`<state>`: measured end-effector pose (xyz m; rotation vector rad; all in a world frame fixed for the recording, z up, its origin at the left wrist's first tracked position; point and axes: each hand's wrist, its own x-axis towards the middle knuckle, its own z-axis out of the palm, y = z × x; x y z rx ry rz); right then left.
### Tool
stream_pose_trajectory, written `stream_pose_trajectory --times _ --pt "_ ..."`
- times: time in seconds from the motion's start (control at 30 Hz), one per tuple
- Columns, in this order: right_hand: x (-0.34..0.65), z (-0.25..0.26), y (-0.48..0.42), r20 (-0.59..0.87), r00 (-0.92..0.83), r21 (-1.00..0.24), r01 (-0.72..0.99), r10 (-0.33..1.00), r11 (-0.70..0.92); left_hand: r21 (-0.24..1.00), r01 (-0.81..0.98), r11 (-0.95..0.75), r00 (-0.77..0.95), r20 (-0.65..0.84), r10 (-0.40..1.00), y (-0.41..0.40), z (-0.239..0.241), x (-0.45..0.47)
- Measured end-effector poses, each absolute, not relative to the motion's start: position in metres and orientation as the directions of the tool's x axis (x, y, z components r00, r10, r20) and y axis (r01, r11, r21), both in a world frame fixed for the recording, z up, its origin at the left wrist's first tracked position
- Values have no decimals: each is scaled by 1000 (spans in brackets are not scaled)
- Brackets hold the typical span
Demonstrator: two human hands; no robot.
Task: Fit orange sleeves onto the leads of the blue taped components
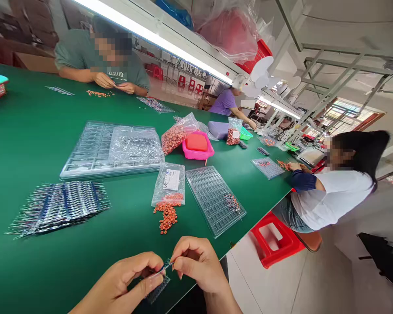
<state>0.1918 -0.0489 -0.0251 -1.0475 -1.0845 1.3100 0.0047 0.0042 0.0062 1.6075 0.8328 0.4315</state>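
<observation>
The strip (159,291) is in the left hand (127,281), low over the near edge of the green worktop (127,226); the thumb and fingers of this hand are pinching it. The right hand (198,264) is just beside, and its thumb and forefinger are pinching a thin piece (168,264), which reaches toward the strip; whether the two are joined, one cannot tell. Ahead of the hands lie orange rings (167,218), some spilled at the mouth of a labelled bag (160,192), some inside it. To the right of this bag is a tray (203,200) with many small compartments, and wired parts (232,205) are heaped toward its right side. On the left lies a stack (67,203) of similar strips, their wires sticking out at both sides. Behind it, a larger tray (85,148) carries a clear packet (134,146). A pink basket (198,153) stands farther back, touching a full bag (175,137).
</observation>
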Motion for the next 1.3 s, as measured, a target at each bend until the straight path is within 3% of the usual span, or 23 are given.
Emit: stream_pose_trajectory --times 0.07,0.13,0.27,0.57,0.77,0.93,1.3 --pt "202 -20 -55 42 45 -998 -38 998 44 967 251 35 652 -196 733 6 3 4" --pt "225 -11 -60 134 163 -966 243 978 92 969 229 88 624 -215 752 8 1 4" --pt "300 9 -52 373 360 -641 766 855 -43 967 210 144 600 -244 762 17 -7 4" --pt "397 4 -12 372 313 -459 880 874 -120 962 176 208 601 -273 752 22 -8 5" --pt "335 -8 -31 414 242 -443 896 877 -38 956 142 258 630 -289 721 20 -4 7" --pt "251 -17 -29 301 -57 -522 825 952 215 947 115 300 607 -306 734 21 -1 7" --pt "222 -30 -7 300 -115 -381 896 947 230 941 72 331 610 -304 732 23 1 8"
